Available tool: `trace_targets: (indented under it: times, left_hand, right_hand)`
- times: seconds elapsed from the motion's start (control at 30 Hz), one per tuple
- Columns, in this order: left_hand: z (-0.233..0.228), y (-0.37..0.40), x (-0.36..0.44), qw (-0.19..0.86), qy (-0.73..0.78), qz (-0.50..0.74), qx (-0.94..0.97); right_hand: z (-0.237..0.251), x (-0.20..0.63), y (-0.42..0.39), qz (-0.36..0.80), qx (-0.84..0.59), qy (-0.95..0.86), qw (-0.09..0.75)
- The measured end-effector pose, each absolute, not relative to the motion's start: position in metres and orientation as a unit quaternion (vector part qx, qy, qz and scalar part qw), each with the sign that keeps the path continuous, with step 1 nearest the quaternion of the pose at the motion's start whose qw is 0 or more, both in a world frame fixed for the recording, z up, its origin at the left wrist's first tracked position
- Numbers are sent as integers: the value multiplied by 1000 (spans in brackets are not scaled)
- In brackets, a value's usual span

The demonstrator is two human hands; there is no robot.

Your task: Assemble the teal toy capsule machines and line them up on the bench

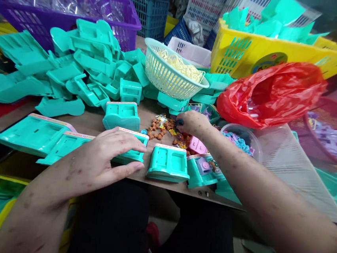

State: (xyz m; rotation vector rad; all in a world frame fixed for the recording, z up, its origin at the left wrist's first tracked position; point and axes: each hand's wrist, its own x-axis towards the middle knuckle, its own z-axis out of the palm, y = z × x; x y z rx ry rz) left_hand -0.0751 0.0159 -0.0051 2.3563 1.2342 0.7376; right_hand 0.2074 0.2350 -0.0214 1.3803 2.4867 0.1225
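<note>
Right hand at the small parts, left hand flat on a teal tray

The right hand [192,123] pinches narrow at the far edge of the brown bits [160,129], which lie just left of it; whether it holds one I cannot tell. The left hand [106,156] rests spread on one teal tray [133,147]. Five such trays line the worktop [91,121] front edge.

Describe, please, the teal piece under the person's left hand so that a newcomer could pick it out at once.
Start at the wooden table and follow the row of teal housings along its near edge. The teal piece lies flat under the left hand, second from the right among the empty ones. Unlike its neighbours, fingers cover it.
</note>
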Motion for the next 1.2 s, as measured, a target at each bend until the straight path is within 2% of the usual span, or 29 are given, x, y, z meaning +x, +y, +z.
trace_targets:
  times: [0.43,0.9,1.2]
  left_hand:
    - [-6,15,-77,183,429,269,843]
    - [-8,14,-82,181,443,268,836]
    - [-3,10,-82,178,458,271,828]
  right_hand:
    - [-25,198,219,87,471,864,156]
    - [-30,185,230,43,537,827,163]
    - [-20,199,219,41,500,859,106]
